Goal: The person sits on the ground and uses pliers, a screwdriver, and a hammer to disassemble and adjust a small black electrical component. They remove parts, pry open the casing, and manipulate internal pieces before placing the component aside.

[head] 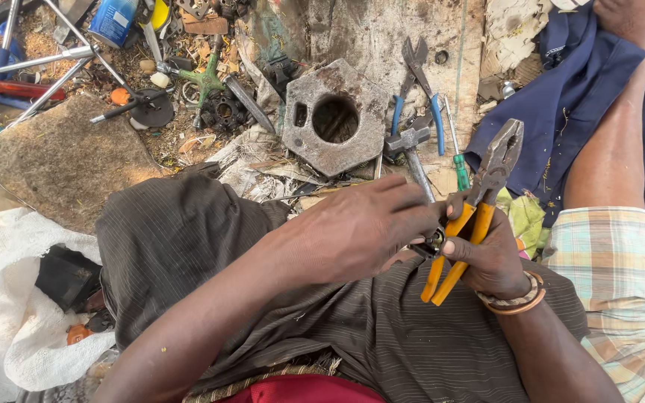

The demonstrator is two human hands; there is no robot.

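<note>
My right hand point(487, 250) grips pliers point(479, 201) with orange-yellow handles, jaws pointing up and away. It also pinches a small dark round metal part point(433, 240) between thumb and fingers. My left hand point(360, 224) reaches across over my lap, fingertips touching that same small part. Both hands are above my knees, which are covered in dark striped cloth point(188, 239). Most of the small part is hidden by my fingers.
A rusty hexagonal metal plate point(335, 118) with a round hole lies ahead, beside blue-handled pliers point(419, 82), a hammer point(410, 149) and a green screwdriver point(458, 160). A flat stone point(61, 160), white sacking point(9, 298) and scrap are at left. Another person's arm point(614, 142) and checked sleeve sit at right.
</note>
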